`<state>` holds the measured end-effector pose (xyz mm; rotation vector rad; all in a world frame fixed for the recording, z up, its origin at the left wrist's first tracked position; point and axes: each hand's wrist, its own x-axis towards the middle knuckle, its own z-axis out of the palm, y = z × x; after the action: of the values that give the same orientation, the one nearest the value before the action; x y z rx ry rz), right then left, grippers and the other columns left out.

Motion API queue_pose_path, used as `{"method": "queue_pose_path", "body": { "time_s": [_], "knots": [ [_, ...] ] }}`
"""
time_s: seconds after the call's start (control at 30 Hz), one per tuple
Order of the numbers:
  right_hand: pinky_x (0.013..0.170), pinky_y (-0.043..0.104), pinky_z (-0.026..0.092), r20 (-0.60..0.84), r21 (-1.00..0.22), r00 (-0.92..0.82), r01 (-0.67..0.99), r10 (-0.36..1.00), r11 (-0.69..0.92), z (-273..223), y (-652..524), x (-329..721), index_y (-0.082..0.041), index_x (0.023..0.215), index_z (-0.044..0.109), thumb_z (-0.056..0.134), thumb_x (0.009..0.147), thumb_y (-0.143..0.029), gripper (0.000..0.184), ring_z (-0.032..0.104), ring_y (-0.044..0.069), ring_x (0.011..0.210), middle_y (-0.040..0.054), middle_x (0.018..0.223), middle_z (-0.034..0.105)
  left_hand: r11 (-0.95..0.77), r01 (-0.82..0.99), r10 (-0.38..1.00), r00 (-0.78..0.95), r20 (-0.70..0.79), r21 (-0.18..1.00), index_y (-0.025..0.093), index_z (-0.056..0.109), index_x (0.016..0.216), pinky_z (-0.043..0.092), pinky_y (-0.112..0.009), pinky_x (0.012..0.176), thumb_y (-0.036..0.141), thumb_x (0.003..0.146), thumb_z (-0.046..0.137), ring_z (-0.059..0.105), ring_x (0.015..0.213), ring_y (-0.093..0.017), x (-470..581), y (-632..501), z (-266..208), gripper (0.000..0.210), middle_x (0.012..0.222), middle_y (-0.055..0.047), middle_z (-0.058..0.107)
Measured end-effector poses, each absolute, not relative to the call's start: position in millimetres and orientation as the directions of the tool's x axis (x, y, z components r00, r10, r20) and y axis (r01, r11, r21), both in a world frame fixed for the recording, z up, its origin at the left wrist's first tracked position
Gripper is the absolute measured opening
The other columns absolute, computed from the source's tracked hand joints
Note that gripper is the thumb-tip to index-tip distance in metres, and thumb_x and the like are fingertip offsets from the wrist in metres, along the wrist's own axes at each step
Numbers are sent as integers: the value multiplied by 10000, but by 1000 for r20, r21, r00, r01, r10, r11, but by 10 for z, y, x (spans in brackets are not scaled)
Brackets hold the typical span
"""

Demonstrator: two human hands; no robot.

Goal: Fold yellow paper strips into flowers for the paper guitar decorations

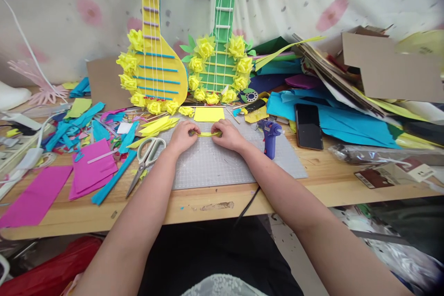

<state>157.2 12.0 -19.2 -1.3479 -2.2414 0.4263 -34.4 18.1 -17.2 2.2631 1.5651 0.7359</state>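
Note:
Between my left hand (184, 136) and my right hand (227, 135) a narrow yellow paper strip (207, 134) is stretched level, one end pinched in each hand. The grey cutting mat (215, 169) lies under both hands. Just beyond the strip is a flat yellow paper rectangle (209, 114). Left of my left hand are a stack of yellow paper pieces (157, 126) and scissors (147, 157) with pale handles. To the right of my right hand stands a blue glue gun (269, 138).
A yellow paper guitar (163, 74) and a green one (220, 67), both trimmed with yellow flowers, lean at the back. Magenta sheets (93, 164) and blue scraps lie left. A phone (308, 126), blue paper (354, 122) and cardboard (391, 64) are right.

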Motion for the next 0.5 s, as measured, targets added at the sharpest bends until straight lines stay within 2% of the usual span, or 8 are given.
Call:
{"method": "queue_pose_path", "body": {
  "time_s": [0.1, 0.2, 0.27, 0.37, 0.5],
  "knots": [
    [828, 293, 367, 239, -492, -373, 749, 897, 443, -178, 112, 1567, -178, 816, 587, 503, 789, -258, 119, 470, 180, 890, 48, 861, 565, -388, 778, 921, 300, 250, 495, 211, 639, 684, 407, -325, 871, 162, 677, 526, 540, 886, -182, -347, 169, -171, 123, 845, -26, 631],
    [812, 295, 369, 233, -494, -352, 760, 906, 422, -199, 122, 1561, -170, 885, 572, 498, 791, -214, 127, 470, 181, 884, 51, 887, 575, -367, 787, 929, 284, 237, 496, 209, 627, 698, 402, -330, 858, 208, 727, 513, 536, 875, -185, -326, 162, -166, 117, 823, -25, 641],
    [822, 302, 369, 227, -494, -352, 762, 908, 419, -215, 128, 1557, -166, 936, 567, 520, 769, -194, 175, 470, 184, 893, 53, 911, 578, -337, 789, 940, 250, 232, 514, 213, 631, 825, 406, -326, 826, 242, 751, 516, 537, 840, -182, -306, 158, -161, 140, 794, -19, 639],
    [855, 321, 364, 207, -487, -359, 769, 910, 414, -227, 129, 1551, -173, 957, 586, 521, 771, -198, 198, 466, 195, 936, 63, 949, 575, -320, 796, 944, 226, 239, 513, 213, 593, 1026, 402, -330, 803, 261, 742, 549, 531, 811, -186, -274, 146, -151, 292, 782, -15, 628],
    [873, 334, 357, 207, -489, -378, 759, 902, 430, -232, 126, 1550, -187, 917, 608, 501, 788, -201, 168, 464, 205, 971, 67, 966, 575, -340, 859, 937, 272, 221, 383, 212, 622, 875, 376, -357, 825, 264, 705, 582, 505, 864, -218, -236, 126, -143, 182, 822, -37, 608]
  ]
}}
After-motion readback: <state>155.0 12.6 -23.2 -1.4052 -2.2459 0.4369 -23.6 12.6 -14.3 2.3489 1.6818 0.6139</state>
